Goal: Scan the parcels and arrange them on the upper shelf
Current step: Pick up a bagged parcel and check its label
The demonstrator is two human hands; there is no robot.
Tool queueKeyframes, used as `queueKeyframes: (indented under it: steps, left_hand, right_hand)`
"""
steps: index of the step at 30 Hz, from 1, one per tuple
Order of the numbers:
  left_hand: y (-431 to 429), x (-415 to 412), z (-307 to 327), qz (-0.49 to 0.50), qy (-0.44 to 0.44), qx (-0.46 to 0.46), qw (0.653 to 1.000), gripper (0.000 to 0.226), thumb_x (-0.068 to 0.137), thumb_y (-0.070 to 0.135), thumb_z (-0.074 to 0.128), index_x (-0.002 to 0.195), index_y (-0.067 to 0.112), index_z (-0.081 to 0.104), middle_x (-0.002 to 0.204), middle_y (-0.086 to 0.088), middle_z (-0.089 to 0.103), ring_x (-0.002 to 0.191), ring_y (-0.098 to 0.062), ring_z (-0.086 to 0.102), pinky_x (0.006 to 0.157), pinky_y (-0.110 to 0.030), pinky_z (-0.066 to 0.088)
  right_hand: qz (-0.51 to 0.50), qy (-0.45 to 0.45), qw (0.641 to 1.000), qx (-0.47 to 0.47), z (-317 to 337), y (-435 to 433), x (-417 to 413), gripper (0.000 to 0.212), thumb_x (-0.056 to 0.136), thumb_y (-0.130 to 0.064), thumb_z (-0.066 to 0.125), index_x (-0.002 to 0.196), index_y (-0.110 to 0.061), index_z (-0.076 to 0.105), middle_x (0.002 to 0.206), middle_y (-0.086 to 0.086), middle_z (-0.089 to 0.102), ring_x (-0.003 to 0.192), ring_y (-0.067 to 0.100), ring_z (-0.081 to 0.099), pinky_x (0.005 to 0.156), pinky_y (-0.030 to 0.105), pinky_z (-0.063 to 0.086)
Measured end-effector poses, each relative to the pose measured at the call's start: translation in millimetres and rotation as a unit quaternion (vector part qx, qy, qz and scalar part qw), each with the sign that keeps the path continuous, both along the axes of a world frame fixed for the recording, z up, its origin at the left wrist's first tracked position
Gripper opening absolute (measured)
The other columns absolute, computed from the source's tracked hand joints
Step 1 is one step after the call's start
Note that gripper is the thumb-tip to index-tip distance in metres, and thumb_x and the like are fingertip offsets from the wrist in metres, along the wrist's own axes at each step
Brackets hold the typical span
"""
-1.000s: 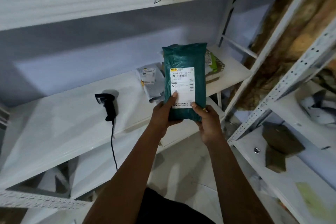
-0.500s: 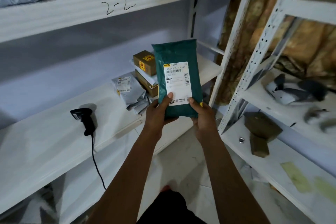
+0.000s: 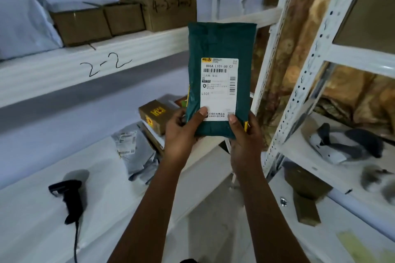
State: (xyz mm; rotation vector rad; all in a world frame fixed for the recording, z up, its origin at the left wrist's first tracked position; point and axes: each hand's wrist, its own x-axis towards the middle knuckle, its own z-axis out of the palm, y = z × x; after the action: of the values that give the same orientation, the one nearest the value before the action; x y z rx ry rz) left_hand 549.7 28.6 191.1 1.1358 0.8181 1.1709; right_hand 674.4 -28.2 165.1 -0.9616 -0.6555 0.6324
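**A two-handed hold**

We held the green parcel (image 3: pixel 221 47) upright in the air before the upper shelf (image 3: pixel 64 70), left hand (image 3: pixel 181 132) and right hand (image 3: pixel 245 139) each clamped on a bottom corner (thumbs on its label). The barcode scanner (image 3: pixel 71 196) lay on the lower shelf (image 3: pixel 32 220).

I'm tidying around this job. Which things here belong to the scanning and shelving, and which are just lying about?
Job: green parcel, held up; scanner on the lower shelf; upper shelf marked 2-2; grey parcel and small brown box, likely waiting.

Lying about: cardboard scraps, a small metal part and a grey-and-white item on the right-hand rack.
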Motion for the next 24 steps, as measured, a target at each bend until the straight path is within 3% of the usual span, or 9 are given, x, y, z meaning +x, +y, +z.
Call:
queueKeyframes:
  steps: [5, 9, 12, 15, 20, 24]
  left_hand:
    - [44.2, 28.6, 37.5, 0.022, -0.005, 0.075, 0.997, 0.027, 0.095, 0.027, 0.072, 0.117, 0.012, 0.067, 0.108, -0.001, 0.078, 0.101, -0.018, 0.076, 0.078, -0.026, 0.062]
    - [69.1, 55.5, 54.5, 0.036, 0.002, 0.122, 0.992, 0.031, 0.097, 0.026, 0.070, 0.123, 0.010, 0.066, 0.113, 0.000, 0.077, 0.105, -0.016, 0.074, 0.087, -0.036, 0.063]
    - [82.7, 79.9, 62.9, 0.057, 0.005, 0.159, 0.986, 0.041, 0.096, 0.020, 0.071, 0.135, 0.016, 0.059, 0.122, 0.004, 0.074, 0.112, -0.012, 0.071, 0.093, -0.038, 0.061]
    - [95.4, 104.2, 71.2, 0.091, 0.008, 0.216, 0.972, 0.062, 0.093, 0.013, 0.075, 0.147, 0.026, 0.046, 0.135, 0.008, 0.065, 0.119, -0.010, 0.068, 0.095, -0.035, 0.060]
    - [138.3, 143.1, 98.4, 0.203, 0.091, 0.367, 0.903, 0.082, 0.091, 0.008, 0.077, 0.152, 0.035, 0.029, 0.155, -0.003, 0.040, 0.125, -0.018, 0.063, 0.098, -0.033, 0.059]
    - [171.2, 168.2, 124.0, 0.308, 0.187, 0.419, 0.833, 0.073, 0.094, 0.000, 0.070, 0.156, 0.016, 0.036, 0.156, -0.010, 0.037, 0.132, -0.024, 0.056, 0.096, -0.032, 0.059]
  right_hand:
    - [-0.006, 0.000, 0.999, 0.037, 33.8, 52.5, 26.5, 0.055, 0.092, -0.029, 0.075, 0.143, -0.015, 0.057, 0.132, 0.004, 0.070, 0.123, 0.025, 0.066, 0.101, 0.046, 0.055]
    - [-0.021, 0.038, 0.998, 0.053, 53.4, 86.1, 45.7, 0.057, 0.088, -0.029, 0.077, 0.141, -0.016, 0.059, 0.133, 0.005, 0.070, 0.122, 0.024, 0.067, 0.104, 0.053, 0.054]
    - [-0.018, 0.034, 0.997, 0.070, 69.6, 113.6, 67.9, 0.051, 0.092, -0.026, 0.076, 0.140, -0.021, 0.061, 0.133, 0.004, 0.070, 0.125, 0.027, 0.065, 0.104, 0.058, 0.052]
    - [-0.029, 0.006, 0.995, 0.092, 92.7, 142.0, 89.8, 0.041, 0.097, -0.021, 0.071, 0.137, -0.021, 0.063, 0.128, -0.002, 0.072, 0.122, 0.020, 0.067, 0.101, 0.052, 0.056]
    - [-0.011, -0.045, 0.991, 0.126, 142.9, 198.2, 128.2, 0.033, 0.096, -0.025, 0.072, 0.129, -0.022, 0.069, 0.121, -0.005, 0.075, 0.114, 0.016, 0.071, 0.094, 0.045, 0.060]
    - [0.029, -0.101, 0.988, 0.116, 178.7, 246.0, 162.5, 0.031, 0.092, -0.035, 0.072, 0.120, -0.022, 0.075, 0.110, -0.004, 0.078, 0.105, 0.015, 0.074, 0.089, 0.045, 0.062]
